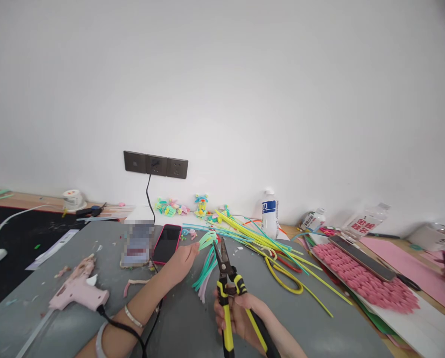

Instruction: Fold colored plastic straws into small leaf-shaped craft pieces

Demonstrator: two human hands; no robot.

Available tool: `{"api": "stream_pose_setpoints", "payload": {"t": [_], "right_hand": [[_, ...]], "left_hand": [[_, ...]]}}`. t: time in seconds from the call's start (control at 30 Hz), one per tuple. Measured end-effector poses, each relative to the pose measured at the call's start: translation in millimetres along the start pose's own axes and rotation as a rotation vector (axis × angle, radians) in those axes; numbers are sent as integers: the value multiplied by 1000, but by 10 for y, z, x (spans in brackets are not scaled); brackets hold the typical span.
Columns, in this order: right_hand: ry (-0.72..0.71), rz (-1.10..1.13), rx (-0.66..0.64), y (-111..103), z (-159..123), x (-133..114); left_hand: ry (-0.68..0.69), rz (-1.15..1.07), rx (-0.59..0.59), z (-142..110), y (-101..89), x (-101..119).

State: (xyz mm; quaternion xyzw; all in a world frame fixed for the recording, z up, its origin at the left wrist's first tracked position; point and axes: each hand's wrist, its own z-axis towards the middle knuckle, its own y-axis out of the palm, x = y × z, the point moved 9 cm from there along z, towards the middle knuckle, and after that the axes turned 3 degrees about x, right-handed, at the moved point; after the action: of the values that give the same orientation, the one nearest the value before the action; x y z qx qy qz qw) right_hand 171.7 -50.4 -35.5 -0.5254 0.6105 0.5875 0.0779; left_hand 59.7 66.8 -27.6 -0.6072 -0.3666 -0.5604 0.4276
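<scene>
Pinching the looped mint-green pipe cleaners is the left hand, its fingers together on the near side of the bundle, while the right hand is wrapped around the yellow-and-black handles of the snips. The step in hand looks like bringing the tool up to the bundle: the blades stand parted, tips beside the loops, though whether any strand lies between them cannot be told. A clean cut there would call for a steady left grip, the chosen strand set well inside the blades, and a squeeze of the handles that spares the neighbouring loops. The bundle is above the middle of the grey worktop, between the pink-edged phone and the yellow pipe cleaners. Its loops are rounded and soft-looking; below them, teal and lilac strands fan downward in slim, fuzzy lengths. The snips contrast with them, their dark metal blades rigid and tapered, the handles thick and smooth. Stiffer-looking yellow stems run nearly straight towards the right, beside a mustard loop. Further right lies a chunky, braided pink mat; at left, a smooth pink glue gun trails its black cord.
</scene>
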Motion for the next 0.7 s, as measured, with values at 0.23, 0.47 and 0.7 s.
{"api": "stream_pose_setpoints", "payload": {"t": [0.23, 0.47, 0.7], "right_hand": [[-19, 7, 26, -29, 121, -106], [-56, -47, 4, -86, 111, -126], [-105, -82, 105, -101, 0, -167]], "left_hand": [[190, 277, 62, -54, -30, 155], [220, 443, 11, -84, 35, 214], [238, 601, 40, -101, 26, 266]]}}
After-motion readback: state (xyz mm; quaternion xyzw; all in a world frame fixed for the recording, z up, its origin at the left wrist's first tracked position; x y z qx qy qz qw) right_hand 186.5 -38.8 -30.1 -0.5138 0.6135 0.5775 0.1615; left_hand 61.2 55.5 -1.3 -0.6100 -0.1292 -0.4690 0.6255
